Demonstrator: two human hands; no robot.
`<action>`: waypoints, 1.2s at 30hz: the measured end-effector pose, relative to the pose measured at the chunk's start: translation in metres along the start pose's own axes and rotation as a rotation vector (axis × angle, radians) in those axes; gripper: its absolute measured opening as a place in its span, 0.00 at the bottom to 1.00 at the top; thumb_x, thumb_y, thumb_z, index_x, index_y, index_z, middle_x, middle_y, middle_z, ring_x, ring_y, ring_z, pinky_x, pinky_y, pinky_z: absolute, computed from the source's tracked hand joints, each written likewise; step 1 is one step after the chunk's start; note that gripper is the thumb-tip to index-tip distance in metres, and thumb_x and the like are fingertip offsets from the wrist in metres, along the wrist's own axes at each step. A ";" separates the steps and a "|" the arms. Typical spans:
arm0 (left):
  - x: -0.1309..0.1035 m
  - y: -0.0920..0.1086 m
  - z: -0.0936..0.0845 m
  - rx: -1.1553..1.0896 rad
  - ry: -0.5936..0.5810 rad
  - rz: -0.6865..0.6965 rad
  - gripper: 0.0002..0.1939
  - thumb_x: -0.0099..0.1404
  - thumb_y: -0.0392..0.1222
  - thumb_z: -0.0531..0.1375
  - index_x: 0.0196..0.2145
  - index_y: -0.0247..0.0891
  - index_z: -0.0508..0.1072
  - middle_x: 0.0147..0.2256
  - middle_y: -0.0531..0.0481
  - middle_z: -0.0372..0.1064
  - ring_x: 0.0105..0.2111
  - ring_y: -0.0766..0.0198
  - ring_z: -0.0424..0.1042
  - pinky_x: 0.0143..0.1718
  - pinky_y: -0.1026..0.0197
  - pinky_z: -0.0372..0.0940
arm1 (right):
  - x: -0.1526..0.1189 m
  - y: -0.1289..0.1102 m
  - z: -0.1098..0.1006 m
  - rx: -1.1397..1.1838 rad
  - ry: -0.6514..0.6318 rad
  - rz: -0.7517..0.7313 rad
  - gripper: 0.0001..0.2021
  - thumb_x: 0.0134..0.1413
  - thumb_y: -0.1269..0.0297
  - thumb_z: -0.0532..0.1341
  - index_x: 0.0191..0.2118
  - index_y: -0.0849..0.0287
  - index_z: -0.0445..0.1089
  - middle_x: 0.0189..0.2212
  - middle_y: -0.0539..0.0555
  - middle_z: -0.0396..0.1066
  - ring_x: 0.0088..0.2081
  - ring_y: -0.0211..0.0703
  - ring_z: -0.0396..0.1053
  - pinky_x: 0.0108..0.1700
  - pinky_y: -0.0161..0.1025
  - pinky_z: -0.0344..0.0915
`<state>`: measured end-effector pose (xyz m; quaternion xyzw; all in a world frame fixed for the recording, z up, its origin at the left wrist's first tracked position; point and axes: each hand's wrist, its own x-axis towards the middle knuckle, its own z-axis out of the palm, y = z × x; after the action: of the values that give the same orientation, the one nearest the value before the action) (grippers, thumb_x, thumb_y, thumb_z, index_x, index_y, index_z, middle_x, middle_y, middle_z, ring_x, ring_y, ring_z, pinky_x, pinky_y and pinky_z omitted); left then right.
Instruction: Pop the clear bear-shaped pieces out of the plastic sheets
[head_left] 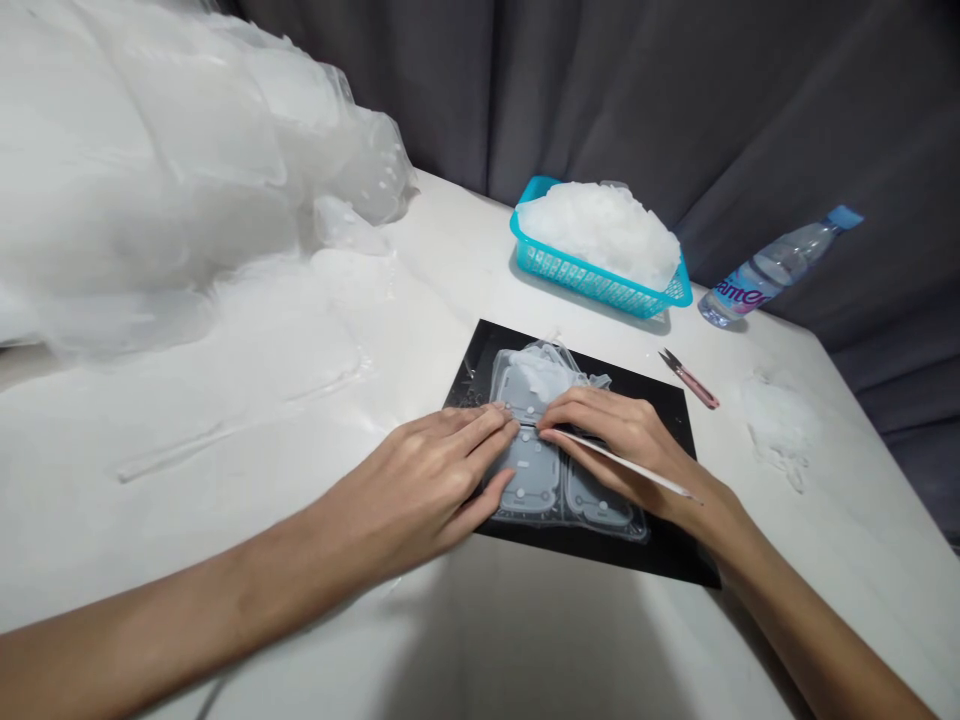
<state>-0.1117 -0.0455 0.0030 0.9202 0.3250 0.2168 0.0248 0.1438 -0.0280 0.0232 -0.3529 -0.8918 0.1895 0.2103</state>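
The translucent panelled piece (pixel 534 470) is lying on the black mat (pixel 671 555), whose darkness is probably making pale edges easier to read. Over the mat's left half, the left hand (pixel 446 475) is resting on the piece, thumb spread from fingers, seemingly steadying it; the right hand (pixel 637 430) is pinching a white stick (pixel 622 460) like a pen (presumably for fine control). Beyond the mat, a teal basket (pixel 600 286) is holding a white heap (pixel 600 228); off its far right corner, snips (pixel 694 383) are lying handily near. A strip of tabletop (pixel 457 275) is separating mat from basket, apparently giving the fingers room.
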 end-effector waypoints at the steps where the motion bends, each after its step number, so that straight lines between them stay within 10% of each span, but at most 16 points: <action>1: 0.000 0.000 0.000 -0.014 -0.006 -0.006 0.21 0.78 0.42 0.53 0.60 0.31 0.75 0.57 0.35 0.76 0.52 0.44 0.80 0.53 0.44 0.76 | -0.001 0.001 0.003 -0.016 0.014 -0.003 0.08 0.74 0.64 0.57 0.49 0.55 0.74 0.44 0.57 0.79 0.46 0.47 0.77 0.50 0.44 0.73; 36: -0.001 -0.002 0.002 0.009 -0.026 -0.017 0.20 0.78 0.44 0.54 0.60 0.31 0.74 0.58 0.39 0.76 0.53 0.48 0.79 0.55 0.49 0.75 | -0.003 0.007 0.019 -0.348 0.203 -0.184 0.08 0.73 0.64 0.60 0.45 0.59 0.77 0.38 0.55 0.82 0.38 0.43 0.80 0.42 0.37 0.73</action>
<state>-0.1125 -0.0441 0.0003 0.9202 0.3334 0.2033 0.0268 0.1396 -0.0293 0.0032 -0.3182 -0.9139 -0.0240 0.2511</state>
